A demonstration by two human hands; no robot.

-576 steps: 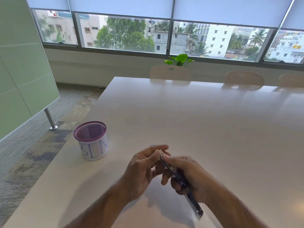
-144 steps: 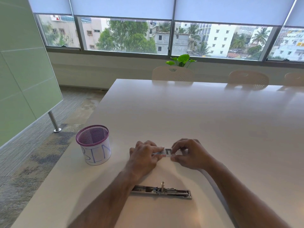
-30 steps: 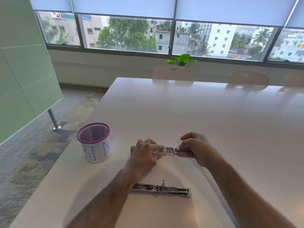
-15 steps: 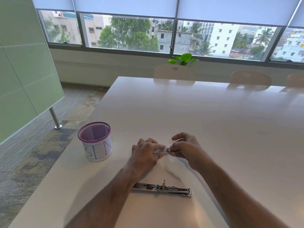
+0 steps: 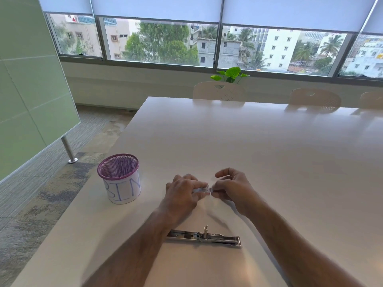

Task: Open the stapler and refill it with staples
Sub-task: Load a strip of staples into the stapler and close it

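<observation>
Lower centre: left hand (image 5: 182, 193) and right hand (image 5: 232, 188) pinching a small staple box (image 5: 202, 190), apparently drawing out staples; opened stapler (image 5: 204, 238) lying below, awaiting refill.

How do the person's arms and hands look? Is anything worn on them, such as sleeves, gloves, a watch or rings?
Both forearms are bare as far as the picture shows: no sleeves appear. The left hand and the right hand wear no gloves. No watch, bracelet or ring is visible on either wrist or on the fingers.
</observation>
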